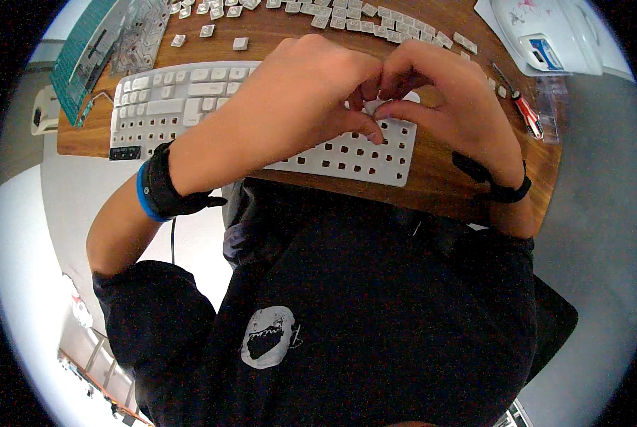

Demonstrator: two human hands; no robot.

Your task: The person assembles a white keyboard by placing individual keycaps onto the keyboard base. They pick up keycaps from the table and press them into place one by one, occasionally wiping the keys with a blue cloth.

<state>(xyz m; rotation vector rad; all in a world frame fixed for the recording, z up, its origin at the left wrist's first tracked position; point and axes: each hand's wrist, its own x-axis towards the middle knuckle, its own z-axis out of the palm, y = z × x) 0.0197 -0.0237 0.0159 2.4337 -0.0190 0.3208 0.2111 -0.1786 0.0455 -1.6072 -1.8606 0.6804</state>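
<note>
A white keyboard [318,162] lies on the wooden table. White keycaps [208,89] cover much of its left part, while rows of bare switch openings show along the near side and at the right. My left hand [311,89] reaches over the keyboard's right half with its fingers curled and closed. Against it, fingertips to fingertips, my right hand [439,85] is bent in a pinch. A small whitish bit shows between the fingertips, but the fingers hide most of it. Behind the right thumb, a pale round part peeks out at the keyboard's far right.
Many loose keycaps [361,25] lie in rows beyond the keyboard. At the far left are a green cutting mat [83,53], clear plastic trays [142,39] and a thin wire tool [90,108]. A red-handled screwdriver [526,114] and a translucent white container [571,32] are at the right.
</note>
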